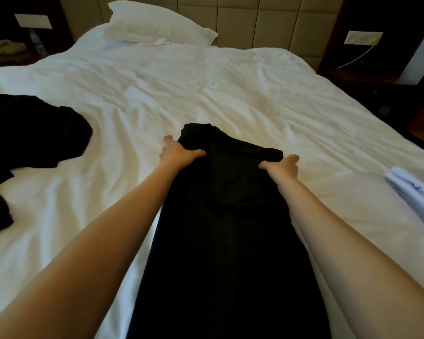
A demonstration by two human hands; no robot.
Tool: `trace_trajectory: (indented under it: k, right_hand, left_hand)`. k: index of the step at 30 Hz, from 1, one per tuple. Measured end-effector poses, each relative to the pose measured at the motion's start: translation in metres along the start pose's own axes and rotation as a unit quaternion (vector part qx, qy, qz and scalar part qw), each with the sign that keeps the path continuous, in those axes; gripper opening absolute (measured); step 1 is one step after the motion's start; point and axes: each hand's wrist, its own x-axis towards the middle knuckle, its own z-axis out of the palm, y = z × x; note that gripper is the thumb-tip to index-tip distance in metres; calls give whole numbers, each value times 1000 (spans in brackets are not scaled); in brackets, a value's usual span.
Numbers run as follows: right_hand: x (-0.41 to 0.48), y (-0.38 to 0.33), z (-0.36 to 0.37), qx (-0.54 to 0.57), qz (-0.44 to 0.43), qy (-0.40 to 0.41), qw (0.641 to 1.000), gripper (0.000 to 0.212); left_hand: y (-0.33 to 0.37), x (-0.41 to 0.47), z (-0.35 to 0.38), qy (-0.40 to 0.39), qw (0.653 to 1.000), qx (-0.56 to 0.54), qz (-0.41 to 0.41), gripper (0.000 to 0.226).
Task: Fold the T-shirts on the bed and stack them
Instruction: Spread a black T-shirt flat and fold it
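A black shirt [225, 216] lies in the middle of the bed [206, 81]. It is one long thin strip that runs from the near edge toward the pillow [157, 23]. Its sides look tucked in already, so I think the next job is to fold it in half the short way. The left hand [179, 152] holds the far left edge, with the thumb on top of the cloth and the fingers curled down at the side. The right hand [283, 165] does the same on the far right edge. So both hands pinch the shirt near its far end. The shirt looks soft, light and floppy. It will bend anywhere, and it will sag if only one corner is lifted. That is why the two far corners are a good place to hold it. Lifted evenly, the end should come over flat. The cloth cannot break, but the tucked sides could fall open if it is pulled fast. A dark pile [30, 133] of more clothes waits at the left of the bed, well apart. A pale shirt [416, 192] lies folded at the right edge, and that may be where the stack goes.
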Motion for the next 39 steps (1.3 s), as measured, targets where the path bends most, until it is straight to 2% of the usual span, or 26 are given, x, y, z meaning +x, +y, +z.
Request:
trace_trajectory:
  k: [3, 6, 10, 12, 15, 18, 22, 25, 27, 29, 31, 33, 36, 37, 39]
  right_hand:
    - [15, -6, -7, 120, 107, -58, 985, 72]
    - [16, -4, -10, 120, 142, -117, 975, 71]
    - [0, -12, -17, 148, 84, -90, 981, 60]
    - [-13, -16, -24, 180, 42, -96, 978, 46]
    - [-42, -23, -41, 221, -21, -107, 969, 28]
    - [-73, -25, -62, 248, -67, -134, 957, 21]
    - [-111, -12, -81, 256, -103, -166, 947, 19]
    - [-139, 11, -86, 207, -126, -166, 956, 18]
    - [-152, 31, -86, 106, -134, -138, 976, 17]
    - [-159, 57, -88, -29, -160, -131, 978, 26]
    - [-170, 78, -90, -141, -186, -144, 962, 30]
    - [-178, 90, -94, -141, -196, -161, 957, 28]
    - [-178, 97, -97, -172, -202, -155, 952, 45]
    - [-174, 100, -99, -197, -207, -147, 947, 51]
    - [-175, 101, -105, -227, -217, -167, 934, 60]
  left_hand:
    - [-1, 19, -3, -85, 975, -176, -103, 90]
    - [2, 23, -1, -111, 966, -205, -112, 82]
    - [12, 14, -7, -96, 964, -242, -51, 57]
    - [17, 5, -19, -111, 964, -241, -5, 46]
    - [21, -17, -47, -136, 960, -239, 51, 41]
    - [17, -47, -69, -165, 953, -236, 99, 27]
    - [-10, -89, -87, -185, 948, -221, 135, 38]
    - [-36, -122, -87, -178, 954, -192, 144, 29]
    - [-56, -138, -83, -185, 963, -98, 171, 23]
    - [-74, -154, -79, -220, 955, 31, 197, 31]
    - [-86, -165, -77, -247, 936, 103, 228, 55]
    - [-89, -173, -78, -270, 927, 104, 240, 61]
    - [-85, -181, -85, -308, 922, 59, 226, 40]
    - [-86, -182, -89, -315, 919, 70, 227, 42]
    - [-89, -186, -97, -333, 892, 171, 254, 47]
